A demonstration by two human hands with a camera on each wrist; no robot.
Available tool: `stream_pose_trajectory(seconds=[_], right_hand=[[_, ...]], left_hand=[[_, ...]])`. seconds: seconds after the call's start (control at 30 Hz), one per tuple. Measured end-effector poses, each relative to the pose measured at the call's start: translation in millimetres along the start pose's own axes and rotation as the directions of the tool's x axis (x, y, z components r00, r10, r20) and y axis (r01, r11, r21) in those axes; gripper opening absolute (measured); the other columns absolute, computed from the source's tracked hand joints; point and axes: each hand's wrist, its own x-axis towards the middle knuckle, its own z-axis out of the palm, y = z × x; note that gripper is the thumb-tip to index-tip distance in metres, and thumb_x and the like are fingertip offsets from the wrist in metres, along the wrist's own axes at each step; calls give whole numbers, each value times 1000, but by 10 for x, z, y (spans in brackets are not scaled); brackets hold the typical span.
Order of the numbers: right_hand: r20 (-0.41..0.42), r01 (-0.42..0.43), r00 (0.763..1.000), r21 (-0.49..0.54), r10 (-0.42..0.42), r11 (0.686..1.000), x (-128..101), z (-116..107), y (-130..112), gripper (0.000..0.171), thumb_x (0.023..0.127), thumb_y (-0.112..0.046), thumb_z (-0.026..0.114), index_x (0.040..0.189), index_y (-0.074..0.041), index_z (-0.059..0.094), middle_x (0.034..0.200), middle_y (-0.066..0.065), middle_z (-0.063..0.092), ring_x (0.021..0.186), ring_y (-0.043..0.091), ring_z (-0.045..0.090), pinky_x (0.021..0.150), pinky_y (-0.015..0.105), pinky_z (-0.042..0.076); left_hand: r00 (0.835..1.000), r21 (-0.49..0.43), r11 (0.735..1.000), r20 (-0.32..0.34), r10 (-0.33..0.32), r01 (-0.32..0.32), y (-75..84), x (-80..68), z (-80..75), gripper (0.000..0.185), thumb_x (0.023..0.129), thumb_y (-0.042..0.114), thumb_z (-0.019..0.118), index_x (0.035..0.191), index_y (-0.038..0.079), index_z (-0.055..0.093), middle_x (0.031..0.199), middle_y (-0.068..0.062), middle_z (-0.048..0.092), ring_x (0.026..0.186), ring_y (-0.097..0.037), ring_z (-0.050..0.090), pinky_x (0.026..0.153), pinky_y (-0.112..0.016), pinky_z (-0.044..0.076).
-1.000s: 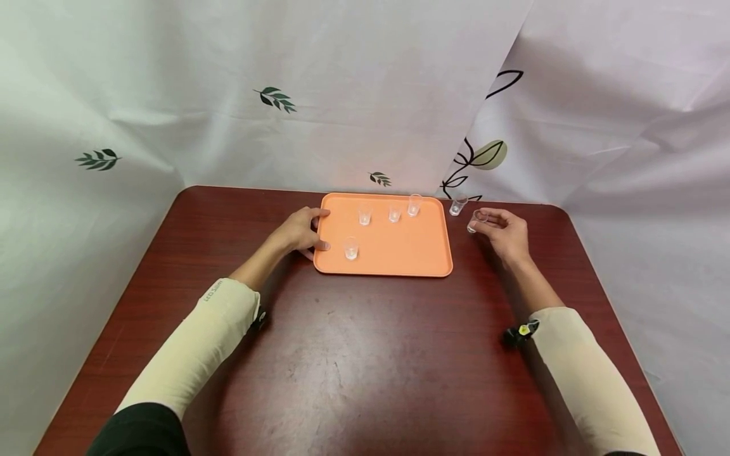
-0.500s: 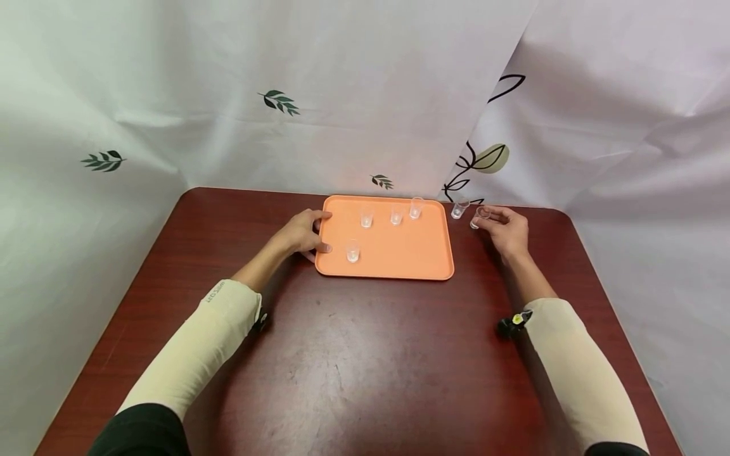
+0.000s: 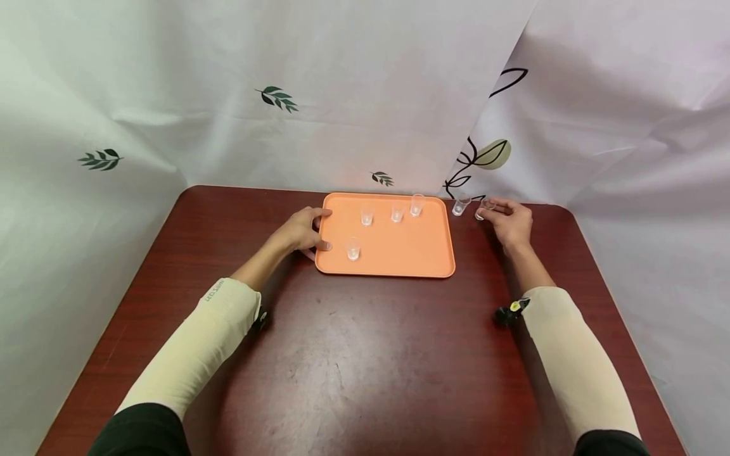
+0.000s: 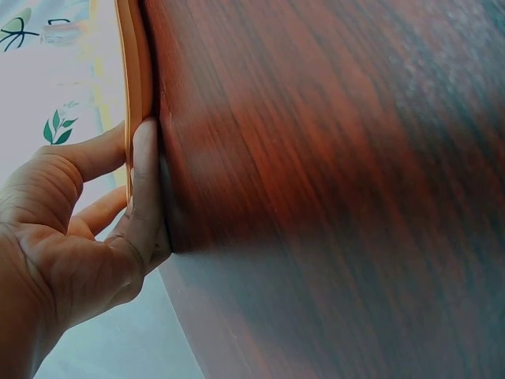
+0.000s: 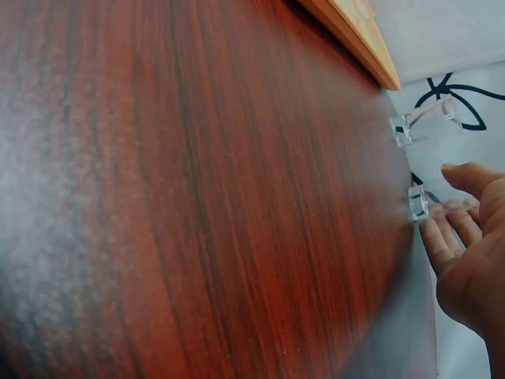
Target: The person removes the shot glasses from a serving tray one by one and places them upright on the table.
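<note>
My left hand grips the left rim of an orange tray; in the left wrist view fingers lie along the tray's edge. Several small clear cups stand on the tray, one of them a cup near its front left. To the tray's right, my right hand holds another clear cup between thumb and fingers, low over the table near its far edge. Just left of that cup stands a similar cup. In the right wrist view the held cup's base shows; the hand partly hides its upper part.
The dark red-brown wooden table extends in front of the tray. A pale curtain with leaf prints hangs right behind the far edge and along both sides. Small black devices, one a wrist camera, sit at the cuffs.
My right hand has moved away from me and slightly right with the cup, bringing it beside the standing cup. My left hand and the tray have stayed put.
</note>
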Motion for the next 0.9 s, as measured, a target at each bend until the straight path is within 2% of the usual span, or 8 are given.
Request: stream_pose_trajectory(seconds=[0.27,0.5,0.9], right_hand=[[8,-1,1000,50,0,999,24,-22,21,52,92,-4,90,141,6,74,87,-27,72,90,-9,70,76,4,59],[9,-9,1000,4,9,1000,-27,-63,28,60,90,-7,94,145,1,74,95,-24,71,93,-10,69,79,2,59],[13,-31,999,52,30,998,-161,-145,73,54,90,-7,93,139,3,74,95,-20,75,93,-9,71,81,2,60]], left_hand=[[1000,7,1000,0,1,-1,17,4,3,94,92,-5,89,173,10,44,142,-22,42,80,-26,69,59,-38,73],[1000,2,1000,3,-6,6,-3,24,8,94,92,-5,89,174,11,44,140,-21,42,80,-26,68,61,-38,73],[1000,-2,1000,1,5,-5,-8,15,0,94,92,-6,88,174,10,44,140,-22,42,80,-26,68,61,-38,73]])
